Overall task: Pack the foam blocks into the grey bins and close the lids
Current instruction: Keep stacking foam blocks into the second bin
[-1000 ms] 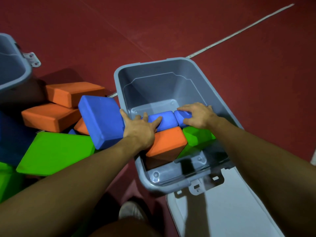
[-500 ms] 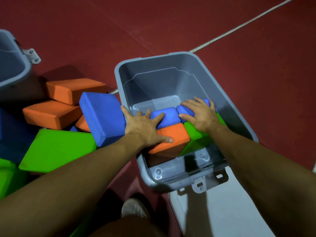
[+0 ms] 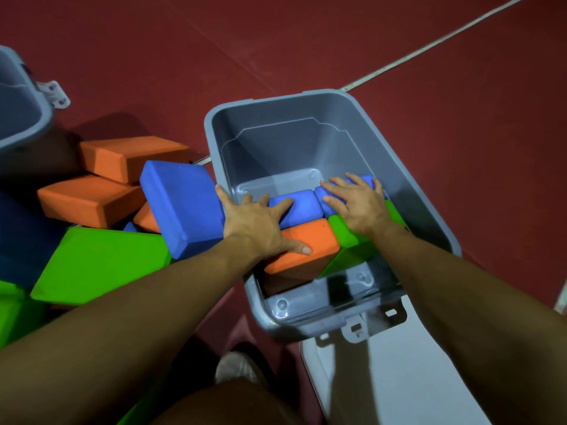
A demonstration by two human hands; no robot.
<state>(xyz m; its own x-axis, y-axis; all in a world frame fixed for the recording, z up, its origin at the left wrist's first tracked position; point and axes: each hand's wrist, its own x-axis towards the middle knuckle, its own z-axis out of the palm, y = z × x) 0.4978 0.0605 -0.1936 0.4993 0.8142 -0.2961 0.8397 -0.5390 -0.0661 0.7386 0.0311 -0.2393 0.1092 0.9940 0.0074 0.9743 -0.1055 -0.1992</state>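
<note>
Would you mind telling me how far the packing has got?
Early stage. Four foam blocks lie in the open grey plastic bin: two blue, an orange foam block and a green one. The left hand and right hand press flat on them. Loose blocks, including a large blue foam block, wait on the floor; the pale lid is off.

The setting is appearing to be a gym or sports hall. A dark red floor [image 3: 306, 41] is spreading across the whole view, with a pale painted line [image 3: 429, 49] running diagonally over it like a court marking. Coloured foam blocks [image 3: 101, 265] are lying piled directly on that floor beside open grey bins [image 3: 414, 167]. No furniture is showing.
</note>
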